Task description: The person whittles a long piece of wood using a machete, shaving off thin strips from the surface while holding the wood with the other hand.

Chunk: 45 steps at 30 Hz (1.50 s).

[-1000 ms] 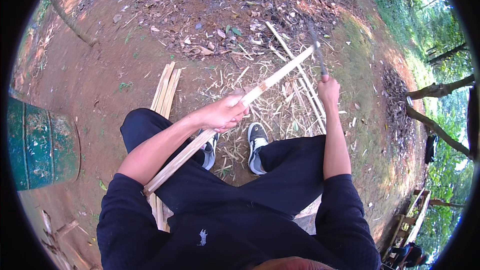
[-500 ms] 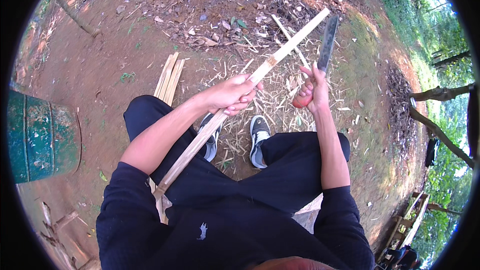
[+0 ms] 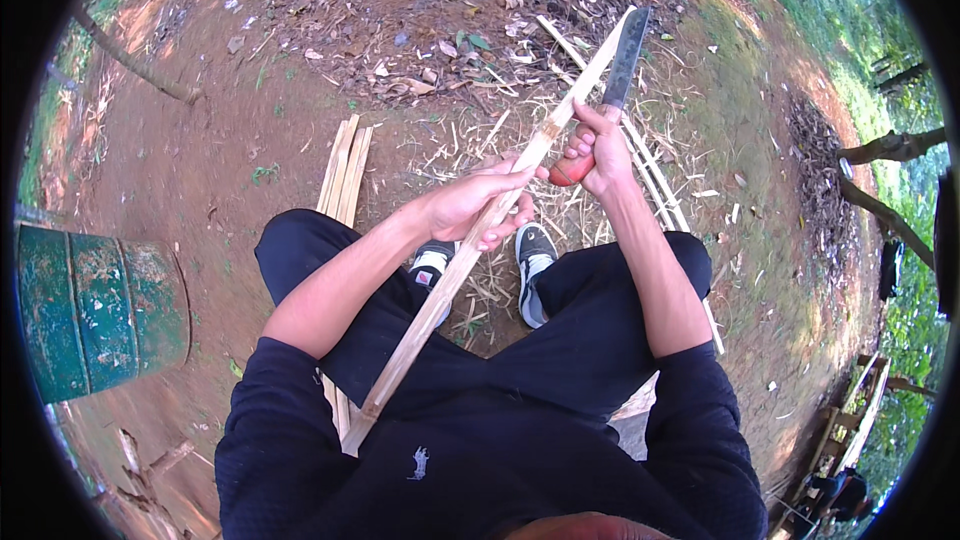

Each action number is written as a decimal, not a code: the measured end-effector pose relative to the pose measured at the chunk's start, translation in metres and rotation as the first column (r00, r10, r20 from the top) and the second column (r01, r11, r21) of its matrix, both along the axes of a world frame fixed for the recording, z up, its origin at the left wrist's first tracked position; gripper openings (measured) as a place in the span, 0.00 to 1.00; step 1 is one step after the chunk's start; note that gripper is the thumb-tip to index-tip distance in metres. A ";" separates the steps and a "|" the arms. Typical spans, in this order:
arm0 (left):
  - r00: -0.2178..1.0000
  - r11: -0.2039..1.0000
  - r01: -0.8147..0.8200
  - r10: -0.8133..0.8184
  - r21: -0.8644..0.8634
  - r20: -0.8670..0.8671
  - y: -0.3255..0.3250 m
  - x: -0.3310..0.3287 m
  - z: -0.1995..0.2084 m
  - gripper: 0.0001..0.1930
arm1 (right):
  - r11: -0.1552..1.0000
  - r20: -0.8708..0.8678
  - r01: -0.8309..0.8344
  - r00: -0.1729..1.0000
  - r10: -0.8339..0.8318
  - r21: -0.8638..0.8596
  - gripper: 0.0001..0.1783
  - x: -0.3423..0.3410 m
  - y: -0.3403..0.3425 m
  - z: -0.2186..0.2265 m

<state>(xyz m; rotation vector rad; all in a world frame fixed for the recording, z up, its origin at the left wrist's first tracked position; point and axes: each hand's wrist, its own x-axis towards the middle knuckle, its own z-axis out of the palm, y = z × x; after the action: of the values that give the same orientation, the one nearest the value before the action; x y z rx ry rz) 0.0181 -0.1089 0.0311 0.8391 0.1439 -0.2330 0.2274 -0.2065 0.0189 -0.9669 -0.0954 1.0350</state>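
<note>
A long pale bamboo strip (image 3: 420, 328) slants from my lap up to the far right, with a darker node partway along it. My left hand (image 3: 478, 202) is closed around its middle, above my knees. In my right hand (image 3: 602, 152) is a machete (image 3: 626, 60), gripped by its red handle, blade pointing away from me. The blade lies along the right side of the strip's far end; whether the edge touches it I cannot tell. My right thumb is at or very near the strip.
Several split strips (image 3: 345, 172) lie on the ground by my left knee. Thin slivers (image 3: 655, 178) stretch past my right knee. Shavings (image 3: 490, 155) litter the soil around my shoes (image 3: 536, 245). A green metal drum (image 3: 100, 310) stands at the left, branches (image 3: 890, 205) at the right.
My right hand has moved left with the machete, bringing the blade beside the strip. The strip has slid back toward my body, and my left hand's fingers have loosened somewhat around it.
</note>
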 end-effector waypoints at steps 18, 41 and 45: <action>0.978 0.950 0.205 -0.187 0.236 -0.095 -0.007 -0.025 0.015 0.17 | 0.913 0.040 0.405 0.914 -0.404 -0.044 0.13 0.088 -0.042 0.017; 0.972 0.905 -0.218 0.235 0.364 -0.001 0.006 -0.013 0.012 0.16 | 0.858 0.805 0.365 -0.342 0.484 -0.361 0.08 0.002 -0.032 0.009; 0.981 0.866 -0.182 0.195 0.465 0.020 0.006 -0.021 0.016 0.14 | 0.922 0.848 0.258 -0.379 0.371 -0.288 0.07 -0.012 -0.027 0.004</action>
<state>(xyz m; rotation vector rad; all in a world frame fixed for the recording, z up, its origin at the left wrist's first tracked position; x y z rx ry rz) -0.0027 -0.1030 0.0466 1.2943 0.3156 -0.0211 0.2159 -0.2334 0.0233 -2.0892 -1.5920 -0.1893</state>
